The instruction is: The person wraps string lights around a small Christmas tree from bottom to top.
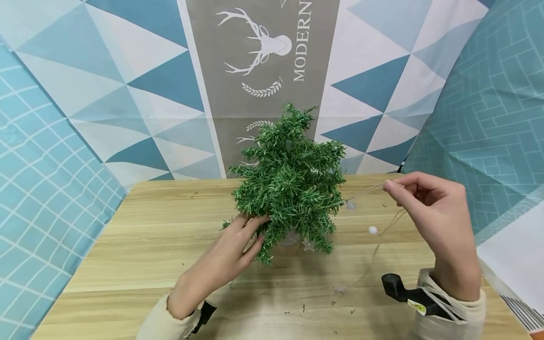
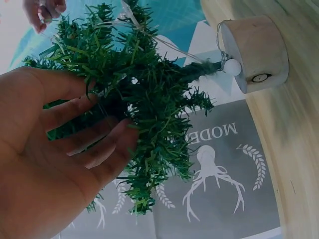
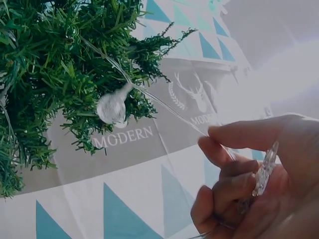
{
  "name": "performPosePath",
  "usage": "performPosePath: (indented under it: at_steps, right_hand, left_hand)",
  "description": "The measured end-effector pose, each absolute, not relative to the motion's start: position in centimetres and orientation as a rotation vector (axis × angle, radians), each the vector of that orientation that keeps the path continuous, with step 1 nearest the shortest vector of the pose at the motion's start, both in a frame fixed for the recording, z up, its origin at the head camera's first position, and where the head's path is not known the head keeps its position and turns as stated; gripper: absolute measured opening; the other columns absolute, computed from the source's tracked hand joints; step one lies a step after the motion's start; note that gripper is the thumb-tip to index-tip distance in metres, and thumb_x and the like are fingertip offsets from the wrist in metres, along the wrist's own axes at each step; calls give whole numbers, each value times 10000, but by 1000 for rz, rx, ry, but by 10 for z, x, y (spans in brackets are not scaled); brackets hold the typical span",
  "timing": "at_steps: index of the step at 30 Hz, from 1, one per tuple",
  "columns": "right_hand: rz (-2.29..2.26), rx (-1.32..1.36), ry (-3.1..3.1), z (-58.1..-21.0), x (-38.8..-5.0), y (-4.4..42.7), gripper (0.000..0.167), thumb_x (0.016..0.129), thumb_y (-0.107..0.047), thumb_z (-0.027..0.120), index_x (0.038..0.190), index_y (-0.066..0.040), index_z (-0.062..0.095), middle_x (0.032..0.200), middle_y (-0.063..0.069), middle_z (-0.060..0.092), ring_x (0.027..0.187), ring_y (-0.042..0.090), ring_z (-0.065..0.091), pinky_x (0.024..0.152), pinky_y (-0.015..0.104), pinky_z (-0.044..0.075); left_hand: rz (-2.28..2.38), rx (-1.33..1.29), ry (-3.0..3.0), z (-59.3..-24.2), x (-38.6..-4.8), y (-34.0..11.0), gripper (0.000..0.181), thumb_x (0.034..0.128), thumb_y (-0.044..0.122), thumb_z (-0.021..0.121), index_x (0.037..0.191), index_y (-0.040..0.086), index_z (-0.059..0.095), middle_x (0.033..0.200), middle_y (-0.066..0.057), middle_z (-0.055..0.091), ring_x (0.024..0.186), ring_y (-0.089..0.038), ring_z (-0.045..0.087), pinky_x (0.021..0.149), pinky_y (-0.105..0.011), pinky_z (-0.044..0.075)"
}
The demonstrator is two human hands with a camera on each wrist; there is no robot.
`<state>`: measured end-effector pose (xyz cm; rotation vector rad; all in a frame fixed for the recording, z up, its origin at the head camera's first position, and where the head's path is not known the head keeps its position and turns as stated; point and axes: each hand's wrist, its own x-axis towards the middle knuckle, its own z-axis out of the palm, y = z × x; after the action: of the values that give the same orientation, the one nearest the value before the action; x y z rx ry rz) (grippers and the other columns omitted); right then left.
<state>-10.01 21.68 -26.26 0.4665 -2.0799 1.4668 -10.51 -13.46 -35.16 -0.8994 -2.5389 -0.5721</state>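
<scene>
String-light wire (image 3: 164, 103), pinched by the right hand (image 1: 439, 212), ran into the artificial Christmas tree (image 1: 289, 179) on the surface (image 1: 161, 255); the left hand (image 1: 225, 252) touched branches (image 2: 157, 122), grip unclear. Judged light, limp and delicate, the wire was best held between bulbs (image 3: 110, 107).

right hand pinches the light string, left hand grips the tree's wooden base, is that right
The left hand isn't gripping the wooden base; it is among the tree's branches, as the left wrist view shows. The right hand does pinch the light string.

Left hand (image 2: 52, 162) touching green tree (image 2: 157, 117), white ball (image 2: 232, 67) by wooden base (image 2: 261, 55), deer-print backdrop (image 2: 219, 152)
</scene>
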Motion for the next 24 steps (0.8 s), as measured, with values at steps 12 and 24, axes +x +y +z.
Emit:
performPosePath:
  at_steps: [12, 24]
  right_hand:
    - [1786, 344, -1679, -270, -119, 214, 175, 859, 27, 738, 883, 176, 650, 656, 79, 562, 551, 162, 382, 456, 251, 247]
    - [1780, 409, -1758, -277, -130, 225, 129, 883, 35, 707, 889, 150, 649, 685, 73, 563, 590, 170, 420, 459, 241, 299]
  left_hand:
    - [-596, -873, -2579, -355, -104, -132, 542, 951, 142, 666, 1459, 166, 479, 992, -29, 503, 735, -77, 413, 590, -206, 430]
    - [-611, -869, -2582, -355, -103, -135, 554, 953, 154, 675, 1468, 184, 472, 1022, -37, 510, 754, -75, 407, 622, -224, 428]
